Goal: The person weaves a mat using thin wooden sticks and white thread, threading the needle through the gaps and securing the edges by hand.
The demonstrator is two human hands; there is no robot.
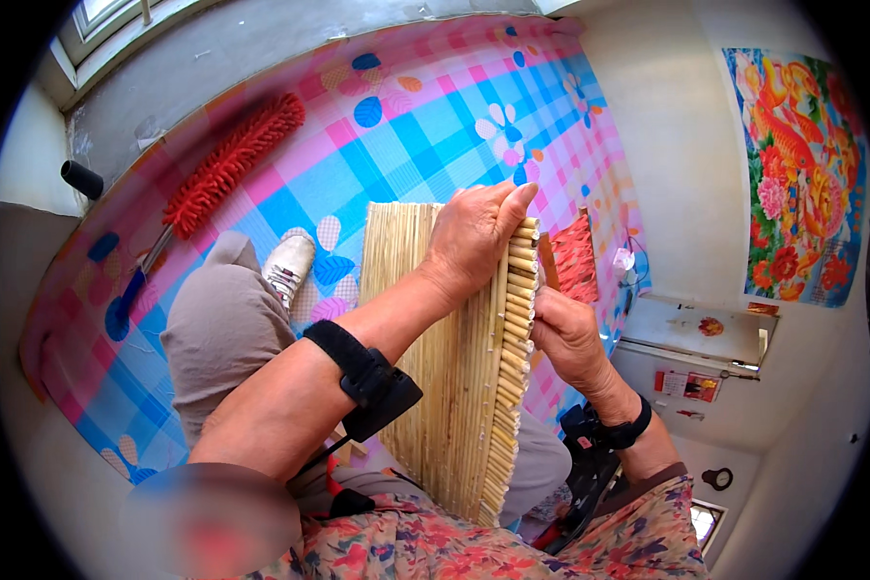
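Note:
A stiff panel of straw-coloured stalks stands tilted between my legs, its row of cut stalk ends facing right. My left hand is closed over the panel's upper right corner, thumb pointing up along the edge. Just right of the cut ends, my right hand is closed with its fingers bent against that edge. Whatever it pinches is hidden by the fingers and the panel. Both wrists wear black straps with small devices.
A red fluffy duster with a blue handle lies at the left on a pink and blue plaid covering. My light shoe rests near the panel. A patterned red piece is beyond my right hand. A colourful fish poster hangs at right.

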